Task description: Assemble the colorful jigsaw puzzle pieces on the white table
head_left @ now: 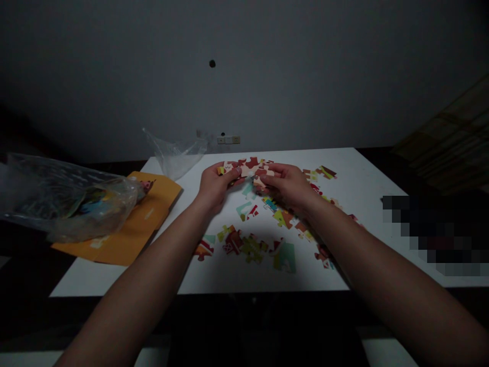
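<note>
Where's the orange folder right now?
In the head view, the orange folder lies at the white table's left edge, left of the left hand, partly under a clear plastic bag.

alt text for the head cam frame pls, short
Two bare hands, left hand and right hand, press joined puzzle pieces together on a white table strewn with loose pieces. An orange folder and clear plastic bags lie at left; the room is dim.
</note>
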Motion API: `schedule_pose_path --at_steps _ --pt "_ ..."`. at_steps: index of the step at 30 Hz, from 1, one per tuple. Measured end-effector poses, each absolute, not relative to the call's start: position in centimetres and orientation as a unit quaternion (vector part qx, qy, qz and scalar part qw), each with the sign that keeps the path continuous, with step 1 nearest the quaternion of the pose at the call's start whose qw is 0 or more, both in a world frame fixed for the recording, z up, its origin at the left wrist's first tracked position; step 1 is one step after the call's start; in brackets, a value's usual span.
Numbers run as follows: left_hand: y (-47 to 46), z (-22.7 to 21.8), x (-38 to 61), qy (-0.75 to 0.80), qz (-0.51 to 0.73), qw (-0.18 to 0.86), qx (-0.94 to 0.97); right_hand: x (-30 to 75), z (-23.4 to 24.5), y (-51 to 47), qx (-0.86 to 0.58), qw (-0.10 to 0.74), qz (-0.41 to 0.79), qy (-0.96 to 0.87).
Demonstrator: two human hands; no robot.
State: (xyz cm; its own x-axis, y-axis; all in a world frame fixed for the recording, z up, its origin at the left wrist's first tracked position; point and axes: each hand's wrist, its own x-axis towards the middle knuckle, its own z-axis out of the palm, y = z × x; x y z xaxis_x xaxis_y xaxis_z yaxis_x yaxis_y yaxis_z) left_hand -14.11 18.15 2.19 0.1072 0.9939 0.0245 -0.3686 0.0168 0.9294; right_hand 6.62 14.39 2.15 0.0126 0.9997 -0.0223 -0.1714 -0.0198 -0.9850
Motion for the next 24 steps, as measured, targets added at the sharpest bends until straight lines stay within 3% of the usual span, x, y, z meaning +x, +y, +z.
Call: schedule_pose_path --at_steps 5,24 --pt "18.2 2.3 -14.3 0.360 0.539 0.639 0.415 7.5 2.3 14.9 -0.484 0.598 0.453 -0.450" --pt "17.9 2.7 -14.5 0.362 0.511 0.653 0.425 8.5 2.9 15.0 -0.479 0.568 0.518 -0.425"
